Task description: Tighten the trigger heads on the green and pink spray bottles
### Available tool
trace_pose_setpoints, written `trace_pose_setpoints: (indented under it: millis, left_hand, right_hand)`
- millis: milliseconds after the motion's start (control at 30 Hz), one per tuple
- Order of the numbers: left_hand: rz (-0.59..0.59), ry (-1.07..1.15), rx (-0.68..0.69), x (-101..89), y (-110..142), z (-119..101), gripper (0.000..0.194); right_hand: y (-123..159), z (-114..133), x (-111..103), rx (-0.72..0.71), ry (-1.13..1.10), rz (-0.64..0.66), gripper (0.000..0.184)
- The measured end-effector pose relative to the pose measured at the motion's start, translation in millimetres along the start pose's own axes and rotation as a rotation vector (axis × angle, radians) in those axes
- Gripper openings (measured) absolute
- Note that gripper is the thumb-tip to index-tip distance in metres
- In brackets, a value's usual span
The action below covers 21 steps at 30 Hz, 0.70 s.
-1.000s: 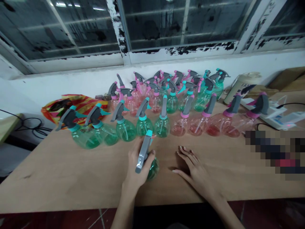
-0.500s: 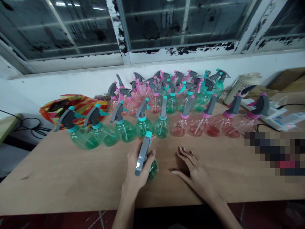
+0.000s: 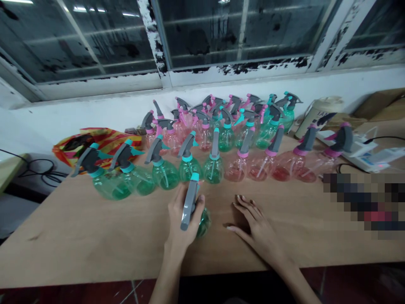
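Note:
My left hand (image 3: 183,217) is wrapped round the neck of a green spray bottle (image 3: 204,221) with a grey trigger head and turquoise nozzle tip. The hand hides most of that bottle's neck. To its right, my right hand (image 3: 257,223) lies on the wooden table (image 3: 95,245), fingers stretched out, holding nothing. Beyond both hands runs a row of spray bottles: green ones (image 3: 165,174) with turquoise collars on the left, pink ones (image 3: 236,166) with pink collars on the right. Liquid shows in their lower parts.
Behind the row, more pink and green spray bottles (image 3: 227,135) stand crowded near the wall. A red and yellow bag (image 3: 120,141) lies at the back left. A cream cylindrical container (image 3: 318,116) and a white power strip (image 3: 370,156) are at the back right. Black cables (image 3: 47,171) hang at the left.
The view has shifted very slightly. My left hand keeps its hold on the green spray bottle, and my right hand stays flat on the table.

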<state>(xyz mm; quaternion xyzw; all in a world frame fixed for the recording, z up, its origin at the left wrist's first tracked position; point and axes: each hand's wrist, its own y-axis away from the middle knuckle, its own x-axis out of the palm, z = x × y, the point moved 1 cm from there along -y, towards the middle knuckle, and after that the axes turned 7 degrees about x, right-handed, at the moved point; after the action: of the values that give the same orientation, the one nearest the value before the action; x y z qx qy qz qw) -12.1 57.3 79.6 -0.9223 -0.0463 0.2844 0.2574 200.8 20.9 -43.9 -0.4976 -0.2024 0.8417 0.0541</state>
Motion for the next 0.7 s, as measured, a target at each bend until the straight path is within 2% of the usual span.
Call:
trace_pose_setpoints:
  millis: [300,700]
  left_hand:
    - [0.027,0.017,-0.024,5.7,3.8,11.2,0.025]
    - [0.031,0.074,-0.050,5.3,4.6,12.9,0.032]
  right_hand:
    - [0.6,0.4,1.1,0.024,-0.038,-0.006,0.061]
    - [-0.1,2.1,-2.0,0.040,-0.055,0.010,0.061]
